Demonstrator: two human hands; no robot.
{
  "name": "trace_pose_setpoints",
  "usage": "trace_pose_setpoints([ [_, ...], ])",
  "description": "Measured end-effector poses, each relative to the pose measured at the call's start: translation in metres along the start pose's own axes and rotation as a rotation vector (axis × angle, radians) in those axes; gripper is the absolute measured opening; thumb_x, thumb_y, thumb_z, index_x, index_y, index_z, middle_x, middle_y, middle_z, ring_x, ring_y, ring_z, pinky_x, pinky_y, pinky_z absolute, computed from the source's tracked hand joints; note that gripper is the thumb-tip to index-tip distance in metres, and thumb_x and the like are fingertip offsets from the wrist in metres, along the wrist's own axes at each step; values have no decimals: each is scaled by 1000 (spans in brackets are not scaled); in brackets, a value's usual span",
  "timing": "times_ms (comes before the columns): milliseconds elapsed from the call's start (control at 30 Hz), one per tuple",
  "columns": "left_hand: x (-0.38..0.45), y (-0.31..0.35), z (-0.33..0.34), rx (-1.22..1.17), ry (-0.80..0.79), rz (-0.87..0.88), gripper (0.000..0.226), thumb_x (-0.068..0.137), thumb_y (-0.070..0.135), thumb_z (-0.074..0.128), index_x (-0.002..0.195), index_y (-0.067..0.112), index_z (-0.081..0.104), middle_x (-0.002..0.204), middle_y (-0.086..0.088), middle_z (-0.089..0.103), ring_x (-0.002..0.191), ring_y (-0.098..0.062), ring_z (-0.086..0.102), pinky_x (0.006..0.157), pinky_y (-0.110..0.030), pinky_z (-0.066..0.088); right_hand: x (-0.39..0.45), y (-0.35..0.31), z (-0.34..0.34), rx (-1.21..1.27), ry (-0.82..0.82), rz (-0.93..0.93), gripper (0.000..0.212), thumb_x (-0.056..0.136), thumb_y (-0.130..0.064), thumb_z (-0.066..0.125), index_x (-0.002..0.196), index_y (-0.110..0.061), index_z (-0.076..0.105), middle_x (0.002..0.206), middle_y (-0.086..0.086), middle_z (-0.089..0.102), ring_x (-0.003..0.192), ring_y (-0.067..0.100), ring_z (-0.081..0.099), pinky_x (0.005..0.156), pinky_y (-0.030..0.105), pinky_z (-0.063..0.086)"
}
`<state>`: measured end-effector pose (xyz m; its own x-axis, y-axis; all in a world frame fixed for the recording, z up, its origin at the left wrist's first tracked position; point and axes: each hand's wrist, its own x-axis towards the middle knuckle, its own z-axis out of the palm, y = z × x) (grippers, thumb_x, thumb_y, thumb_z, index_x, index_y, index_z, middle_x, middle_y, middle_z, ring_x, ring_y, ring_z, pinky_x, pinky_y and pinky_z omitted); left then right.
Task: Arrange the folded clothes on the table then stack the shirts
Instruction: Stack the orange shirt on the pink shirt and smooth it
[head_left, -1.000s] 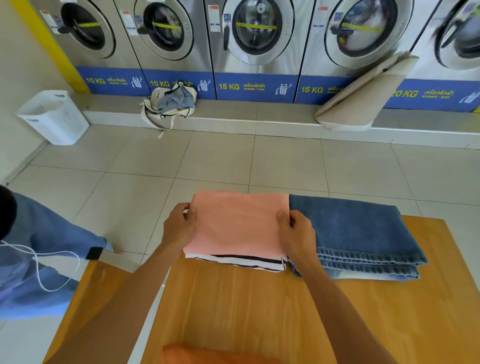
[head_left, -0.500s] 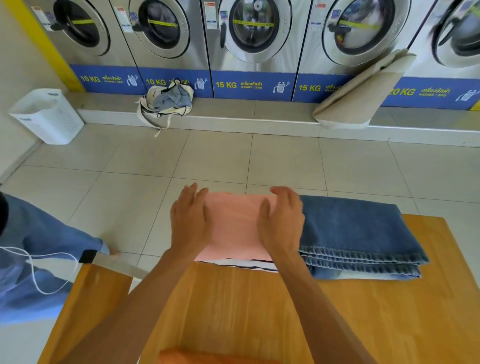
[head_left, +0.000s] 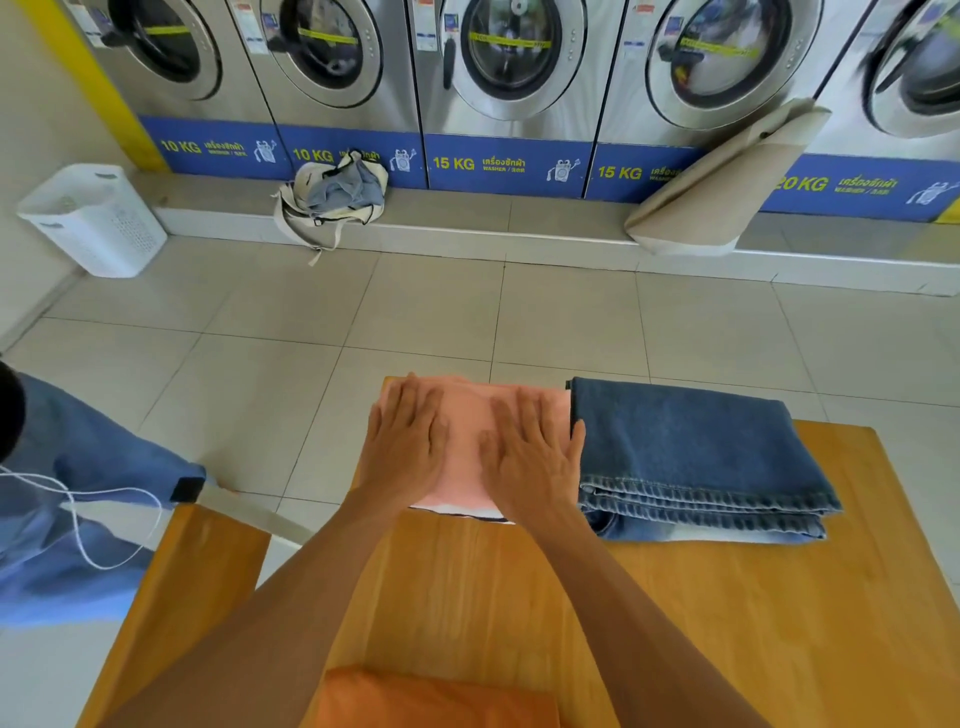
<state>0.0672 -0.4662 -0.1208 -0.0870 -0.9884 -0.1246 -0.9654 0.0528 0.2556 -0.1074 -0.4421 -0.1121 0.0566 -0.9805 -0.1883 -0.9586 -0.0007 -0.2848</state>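
Note:
A folded pink shirt (head_left: 467, 447) lies on top of a striped white shirt (head_left: 480, 515), whose edge just shows beneath it, at the far edge of the wooden table (head_left: 727, 623). My left hand (head_left: 408, 447) and my right hand (head_left: 530, 457) rest flat on the pink shirt, fingers spread, holding nothing. Folded blue jeans (head_left: 691, 457) sit right beside the shirts, touching my right hand's thumb. An orange folded garment (head_left: 431, 699) lies at the table's near edge between my forearms.
A second wooden surface (head_left: 176, 597) adjoins on the left. A person in blue denim (head_left: 67, 493) with a white cord is at the left. A white laundry basket (head_left: 93, 218), a cloth bag (head_left: 337, 192) and a beige mat (head_left: 727, 182) stand by the washing machines (head_left: 509, 67).
My hands let go of the pink shirt's sides and moved onto its top, then slid forward and lie flat, pressing it down. The shirt stack has shifted slightly away from me.

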Motion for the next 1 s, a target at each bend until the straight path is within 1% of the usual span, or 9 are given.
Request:
trace_pose_setpoints([
  [100, -6, -5, -12, -37, -87, -44, 56, 101, 45, 13, 154, 27, 7, 162, -5, -13, 149, -24, -16, 119, -46, -1, -17, 10, -4, -41, -21, 27, 61, 100, -52, 7, 157, -31, 1, 166, -2, -8, 152, 22, -14, 117, 62, -8],
  [167, -26, -16, -20, -38, -68, -44, 55, 102, 40, 17, 154, 24, 9, 162, -8, -10, 149, -27, -14, 120, -47, 2, -38, 16, -6, -34, 41, 37, 62, 100, -48, 8, 157, -26, 15, 166, 2, 5, 153, 24, -7, 118, 63, -3],
  [267, -79, -29, -23, -182, -2, -86, 53, 103, 31, 27, 154, 21, 15, 163, -9, 1, 149, -26, -8, 121, -47, 9, -88, 16, -4, 38, 234, 49, 54, 96, -40, 32, 144, -18, 44, 160, 5, 31, 152, 25, 12, 117, 62, 12],
  [333, -123, -30, -21, -365, 3, -166, 52, 102, 26, 33, 153, 21, 20, 163, -6, 6, 149, -20, -7, 121, -46, 13, -127, 12, 4, 123, 268, 97, 53, 92, -35, 47, 142, -17, 46, 157, 5, 37, 150, 26, 19, 116, 58, 16],
  [500, -230, -23, -10, -534, -77, -386, 54, 99, 30, 43, 150, 19, 29, 159, -2, 25, 148, -20, 19, 117, -42, 23, -214, 3, 22, 227, 112, 238, 52, 92, -37, 53, 140, -17, 45, 151, 5, 42, 144, 26, 26, 112, 53, 23],
  [567, -264, -20, -6, -574, -57, -482, 52, 98, 34, 46, 146, 17, 37, 150, -6, 42, 138, -27, 39, 112, -44, 33, -243, 4, 24, 244, 65, 293, 53, 92, -37, 55, 140, -17, 44, 149, 4, 44, 141, 26, 29, 110, 51, 27],
  [667, -301, -17, -2, -533, 17, -584, 42, 96, 34, 48, 132, 12, 50, 131, -10, 58, 122, -30, 53, 100, -42, 41, -277, 2, 23, 318, 7, 422, 62, 92, -45, 53, 144, -14, 37, 145, 7, 45, 134, 29, 37, 105, 48, 38],
  [767, -321, -15, -3, -530, -5, -613, 41, 95, 42, 48, 119, 10, 55, 117, -13, 63, 110, -31, 60, 86, -37, 44, -298, -1, 23, 348, -64, 563, 77, 89, -57, 53, 146, -12, 29, 142, 13, 44, 129, 33, 44, 97, 49, 43],
  [1000, -333, -12, -12, -631, -261, -634, 73, 81, 69, 50, 127, 12, 53, 126, -9, 60, 114, -31, 58, 89, -41, 48, -320, -10, 31, 490, -91, 719, 74, 87, -68, 48, 125, -4, 44, 128, 17, 59, 117, 37, 57, 92, 46, 46],
])
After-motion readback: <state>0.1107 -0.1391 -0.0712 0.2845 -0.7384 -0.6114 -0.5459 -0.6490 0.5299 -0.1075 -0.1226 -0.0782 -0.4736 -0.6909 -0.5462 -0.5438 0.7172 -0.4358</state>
